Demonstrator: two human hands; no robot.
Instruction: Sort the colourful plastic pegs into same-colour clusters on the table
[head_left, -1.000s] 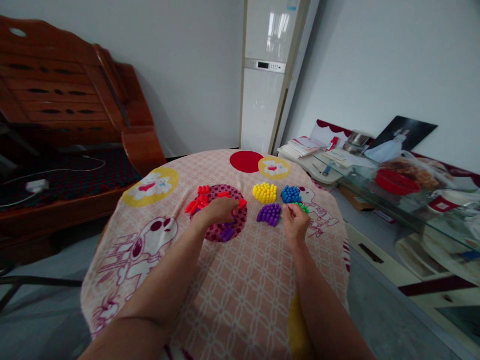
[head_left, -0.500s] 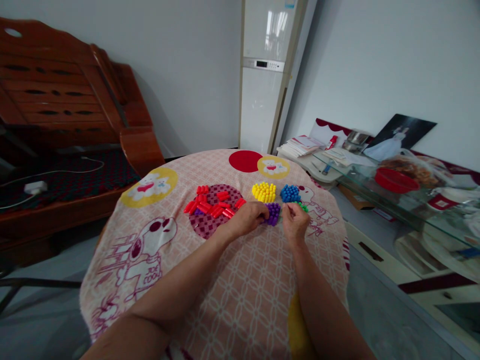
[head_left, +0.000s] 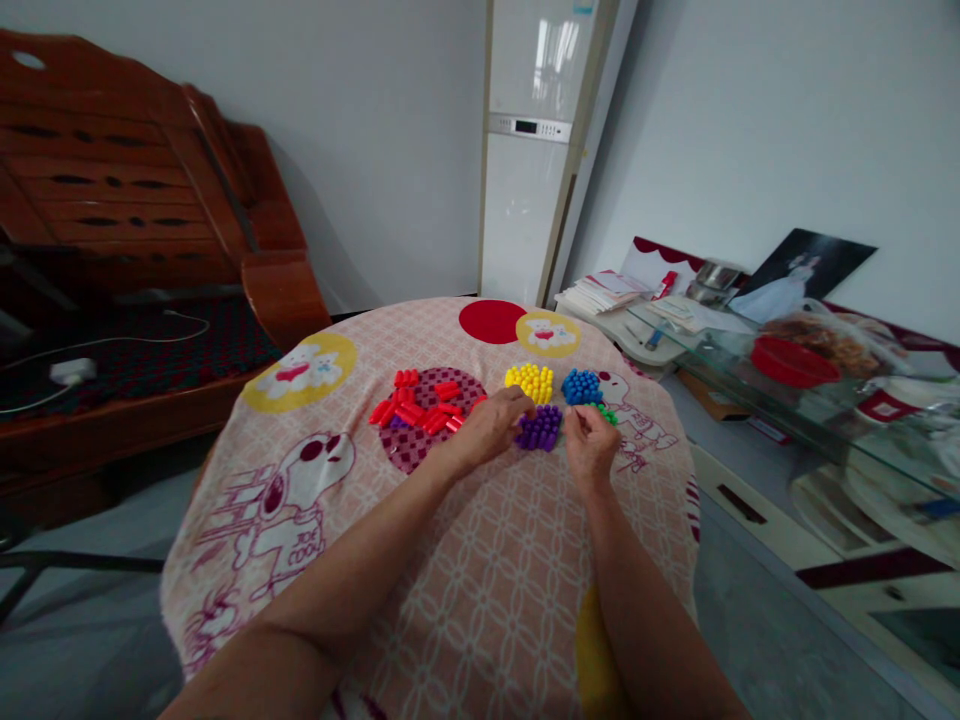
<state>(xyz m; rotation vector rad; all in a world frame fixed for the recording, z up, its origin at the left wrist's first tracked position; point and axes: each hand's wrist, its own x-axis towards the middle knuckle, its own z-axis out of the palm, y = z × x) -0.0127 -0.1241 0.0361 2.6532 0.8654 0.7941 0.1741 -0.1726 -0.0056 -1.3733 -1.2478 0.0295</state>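
On our cloth-covered worktop (head_left: 480,560), the purple pegs (head_left: 543,430) stand bunched between our hands. Our left hand (head_left: 495,425), at their nine o'clock, curls its fingers beside them; its grip is unclear. Our right hand (head_left: 591,440), at three, is pinched shut, its contents unreadable, and partly hides green pegs (head_left: 608,414). Yellow pegs (head_left: 531,380) sit at twelve, blue pegs (head_left: 582,386) at two. Far off at two, a red bowl (head_left: 793,362) has unreadable contents.

The left hand (head_left: 495,425) is at the purple pieces (head_left: 540,428); the right hand (head_left: 592,440) is beside the green pieces (head_left: 607,413); red pieces (head_left: 411,410) lie scattered on the cloth-covered worktop (head_left: 480,560).
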